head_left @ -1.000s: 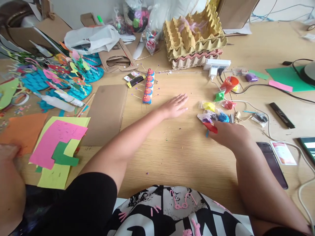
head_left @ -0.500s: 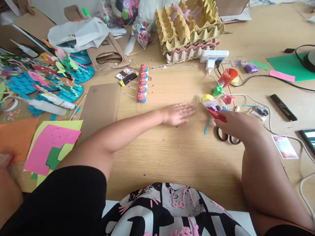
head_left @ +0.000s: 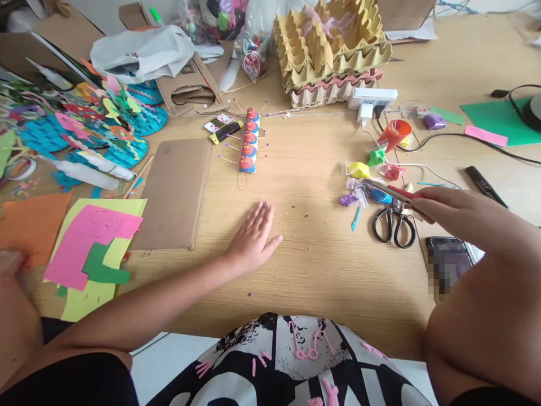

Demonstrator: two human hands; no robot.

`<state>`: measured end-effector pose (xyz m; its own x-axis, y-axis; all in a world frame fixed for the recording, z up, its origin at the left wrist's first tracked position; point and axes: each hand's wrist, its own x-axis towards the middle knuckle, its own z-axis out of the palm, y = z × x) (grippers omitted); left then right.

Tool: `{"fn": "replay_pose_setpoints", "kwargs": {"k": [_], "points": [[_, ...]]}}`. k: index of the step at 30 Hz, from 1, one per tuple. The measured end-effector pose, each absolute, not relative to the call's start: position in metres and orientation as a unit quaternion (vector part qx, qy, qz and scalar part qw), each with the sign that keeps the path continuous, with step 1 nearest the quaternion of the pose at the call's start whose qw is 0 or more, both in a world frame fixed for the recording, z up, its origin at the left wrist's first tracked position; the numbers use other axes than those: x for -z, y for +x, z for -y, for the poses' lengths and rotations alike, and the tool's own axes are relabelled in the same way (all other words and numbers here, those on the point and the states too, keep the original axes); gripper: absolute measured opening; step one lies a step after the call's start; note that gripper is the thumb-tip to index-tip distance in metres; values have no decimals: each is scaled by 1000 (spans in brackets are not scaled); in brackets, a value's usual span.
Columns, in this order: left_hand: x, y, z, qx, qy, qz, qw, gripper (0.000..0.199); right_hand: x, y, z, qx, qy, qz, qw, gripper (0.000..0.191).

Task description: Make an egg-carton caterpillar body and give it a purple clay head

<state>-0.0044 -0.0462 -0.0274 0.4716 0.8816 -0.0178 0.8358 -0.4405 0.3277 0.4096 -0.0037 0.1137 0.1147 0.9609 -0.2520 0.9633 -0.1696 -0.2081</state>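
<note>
My left hand [head_left: 251, 239] lies flat on the wooden table, fingers spread, holding nothing; small crumbs [head_left: 293, 223] are scattered just right of it. My right hand [head_left: 450, 211] is closed around a slim red-and-grey tool [head_left: 395, 192], its kind not clear, pointing left over packets of coloured clay. Among these are a yellow packet [head_left: 358, 170], a purple packet [head_left: 347, 199] and a blue packet [head_left: 382, 195]. Black-handled scissors [head_left: 395, 225] rest just below the tool. Beyond my left hand stands a red-and-blue caterpillar figure [head_left: 250, 141] with pins sticking out.
A brown cardboard sheet [head_left: 173, 192] and coloured papers [head_left: 80, 242] lie at left. Another person's hand [head_left: 10, 264] rests on orange paper there. Egg cartons [head_left: 333, 62] and a power strip [head_left: 374, 97] stand at the back. A phone [head_left: 450, 262] lies near my right arm.
My left hand has swept left and nearer to me across the table. My right hand has shifted right with the tool, uncovering the scissors and clay packets. The phone now shows beside my right arm.
</note>
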Motion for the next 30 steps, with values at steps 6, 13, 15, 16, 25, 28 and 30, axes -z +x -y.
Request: {"fn": "replay_pose_setpoints", "kwargs": {"k": [6,13,15,16,25,28,30], "points": [[33,68,46,-32,845,-507,168,93,-118,397,8,156,788,-596,2,29],[22,118,42,-66,898,-395,182,88,-46,362,1,81,681,-724,-76,26],[20,107,41,-77,895,-403,176,88,-24,361,-7,36,653,-752,-88,26],[20,99,40,-80,891,-413,172,89,-16,361,-12,22,650,-755,-86,24],[27,44,46,-63,858,-484,159,88,-17,351,-80,10,678,-728,-98,22],[32,58,50,-72,855,-490,154,92,-34,345,-85,41,683,-719,-120,22],[37,76,48,-81,856,-487,153,92,-50,347,-73,66,693,-706,-135,23]]}}
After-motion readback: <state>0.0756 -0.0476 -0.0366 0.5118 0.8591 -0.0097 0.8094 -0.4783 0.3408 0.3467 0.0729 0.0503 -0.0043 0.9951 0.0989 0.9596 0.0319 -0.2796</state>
